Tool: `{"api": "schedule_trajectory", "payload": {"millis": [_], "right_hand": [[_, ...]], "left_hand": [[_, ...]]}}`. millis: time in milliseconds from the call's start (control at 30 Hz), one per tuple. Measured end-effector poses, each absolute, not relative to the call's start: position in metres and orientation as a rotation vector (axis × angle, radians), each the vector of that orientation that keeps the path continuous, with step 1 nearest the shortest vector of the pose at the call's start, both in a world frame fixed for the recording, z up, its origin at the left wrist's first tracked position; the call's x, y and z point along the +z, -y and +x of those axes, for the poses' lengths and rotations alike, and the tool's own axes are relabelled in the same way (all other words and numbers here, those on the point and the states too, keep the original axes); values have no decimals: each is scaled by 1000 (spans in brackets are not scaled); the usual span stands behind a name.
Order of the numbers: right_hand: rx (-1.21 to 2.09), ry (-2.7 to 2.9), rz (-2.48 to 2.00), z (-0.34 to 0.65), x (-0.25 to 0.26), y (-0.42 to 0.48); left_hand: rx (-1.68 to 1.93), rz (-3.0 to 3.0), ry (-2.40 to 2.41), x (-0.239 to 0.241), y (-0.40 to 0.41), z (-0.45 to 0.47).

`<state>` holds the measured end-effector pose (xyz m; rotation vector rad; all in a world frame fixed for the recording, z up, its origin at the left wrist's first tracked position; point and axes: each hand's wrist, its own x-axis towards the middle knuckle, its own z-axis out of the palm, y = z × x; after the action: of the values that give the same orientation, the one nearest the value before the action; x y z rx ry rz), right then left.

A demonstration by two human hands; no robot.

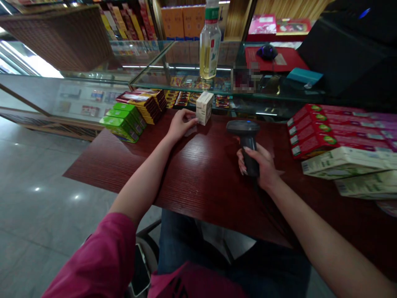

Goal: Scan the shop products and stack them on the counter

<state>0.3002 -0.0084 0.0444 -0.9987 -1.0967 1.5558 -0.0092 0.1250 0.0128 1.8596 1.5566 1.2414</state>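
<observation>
A small white box [204, 108] with printed sides stands upright near the back of the dark red wooden counter [189, 182]. The curled thumb and fingers of my left hand [182, 123] are at its left edge, closed on it. Something pale, which I cannot make out, shows beneath that hand. In my right hand [260, 163] is a black handheld barcode scanner [245, 129], gripped around its handle, its head raised above the counter and turned towards the left. A dark cable runs down from it along my forearm.
Green boxes [124, 122] and stacked dark red and yellow packs [145, 101] sit on the left. Red boxes [319, 130] and pale cartons [344, 161] line the right. A bottle [211, 45] stands on the glass display case [173, 76] behind, near a mouse [267, 51].
</observation>
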Motion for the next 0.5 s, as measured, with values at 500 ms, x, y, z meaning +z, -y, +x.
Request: {"api": "schedule_trajectory", "payload": {"millis": [500], "right_hand": [[1529, 1160, -940, 300, 44, 9]], "left_hand": [[1248, 1614, -1249, 22, -131, 43]]}}
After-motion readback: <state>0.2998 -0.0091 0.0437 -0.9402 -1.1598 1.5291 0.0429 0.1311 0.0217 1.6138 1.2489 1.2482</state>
